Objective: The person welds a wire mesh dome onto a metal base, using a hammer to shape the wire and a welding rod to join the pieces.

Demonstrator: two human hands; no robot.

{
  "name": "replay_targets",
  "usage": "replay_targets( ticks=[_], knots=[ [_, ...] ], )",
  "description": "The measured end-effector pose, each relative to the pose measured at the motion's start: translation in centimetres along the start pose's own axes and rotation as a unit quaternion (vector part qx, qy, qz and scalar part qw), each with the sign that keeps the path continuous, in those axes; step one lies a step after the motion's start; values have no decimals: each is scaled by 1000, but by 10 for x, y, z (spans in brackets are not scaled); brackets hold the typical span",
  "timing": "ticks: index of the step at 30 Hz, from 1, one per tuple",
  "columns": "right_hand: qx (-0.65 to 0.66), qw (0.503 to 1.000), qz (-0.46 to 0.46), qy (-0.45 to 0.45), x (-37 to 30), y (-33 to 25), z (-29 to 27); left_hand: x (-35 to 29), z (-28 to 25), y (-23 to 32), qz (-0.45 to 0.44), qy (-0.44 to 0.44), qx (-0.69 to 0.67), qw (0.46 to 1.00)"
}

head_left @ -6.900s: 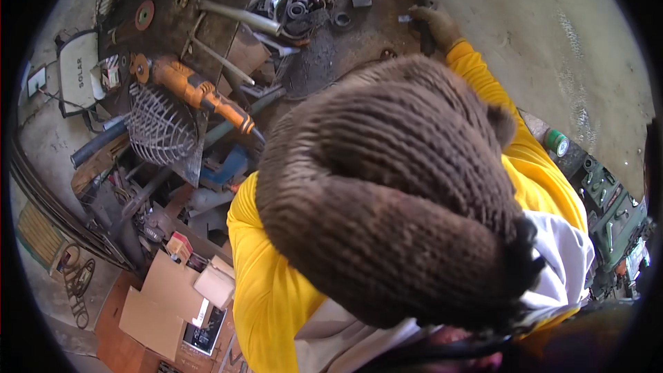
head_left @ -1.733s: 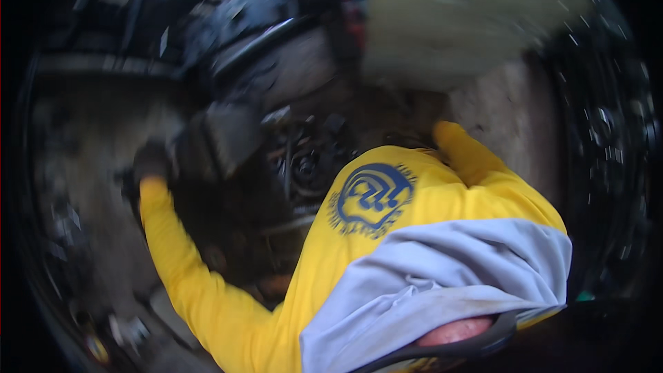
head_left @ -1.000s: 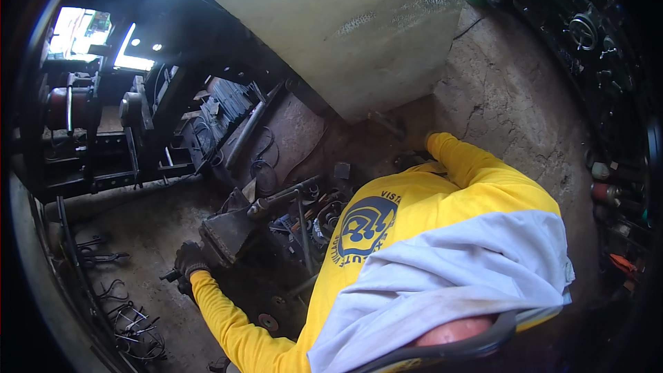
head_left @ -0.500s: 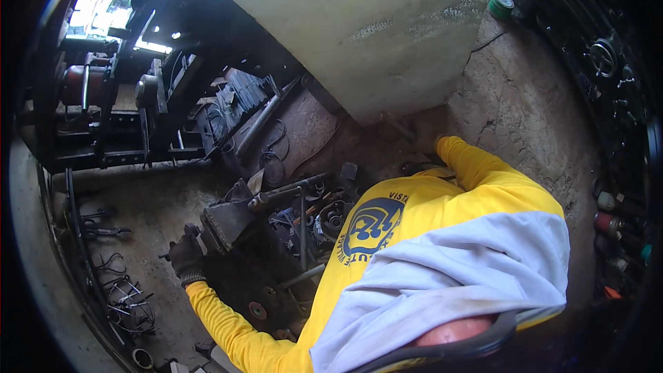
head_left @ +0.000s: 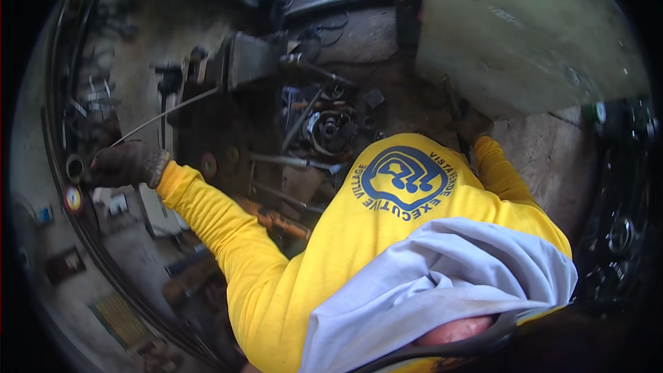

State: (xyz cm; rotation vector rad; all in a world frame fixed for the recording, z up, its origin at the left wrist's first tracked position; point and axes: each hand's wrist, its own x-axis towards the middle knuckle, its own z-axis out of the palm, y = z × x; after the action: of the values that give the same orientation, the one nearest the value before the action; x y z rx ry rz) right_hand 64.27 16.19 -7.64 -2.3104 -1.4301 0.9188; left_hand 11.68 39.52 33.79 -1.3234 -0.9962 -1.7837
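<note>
At the left, my left hand [head_left: 124,164] in a dark work glove is closed. A thin metal rod [head_left: 166,115] runs from its upper side toward a heavy metal vise [head_left: 252,61]. Motion smears the fingertips, near a small round disc with a yellow and red face [head_left: 72,198]. My right hand [head_left: 473,123] is low in shadow at the right, below a large pale panel. A brownish bar-shaped handle [head_left: 451,94] sticks up from it, and the fingers seem wrapped round its lower end. The handle's other end is hard to make out.
Between my arms, a dark work surface carries loose metal parts, including a round ring-shaped part [head_left: 330,128] and metal bars [head_left: 293,160]. The pale panel [head_left: 518,34] stands at the upper right. An orange tool [head_left: 280,222] lies beside my left sleeve. Dark machinery [head_left: 621,235] lines the right side.
My left hand has moved from the vise handle back toward the near left, and the rod now shows. The view has swung left, shifting the vise and panel. My right hand stays by the panel.
</note>
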Motion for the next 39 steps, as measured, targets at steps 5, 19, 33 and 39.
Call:
replay_targets(
  ticks=[5, 19, 33, 39],
  knots=[
    [-3, 993, -41, -107, 26, 27, 21, -24, -76, 85, -327, 25, -181, 927],
    [126, 965, -145, -179, 65, -41, 36, -186, -176, 199, -687, -55, -463, 558],
    [418, 746, -153, -496, -123, -157, -20, -147, -256, 220, -190, -682, 36, 705],
    [389, 742, -175, -517, -174, -145, -6, -143, -315, 231, -174, -668, 42, 722]
  ],
)
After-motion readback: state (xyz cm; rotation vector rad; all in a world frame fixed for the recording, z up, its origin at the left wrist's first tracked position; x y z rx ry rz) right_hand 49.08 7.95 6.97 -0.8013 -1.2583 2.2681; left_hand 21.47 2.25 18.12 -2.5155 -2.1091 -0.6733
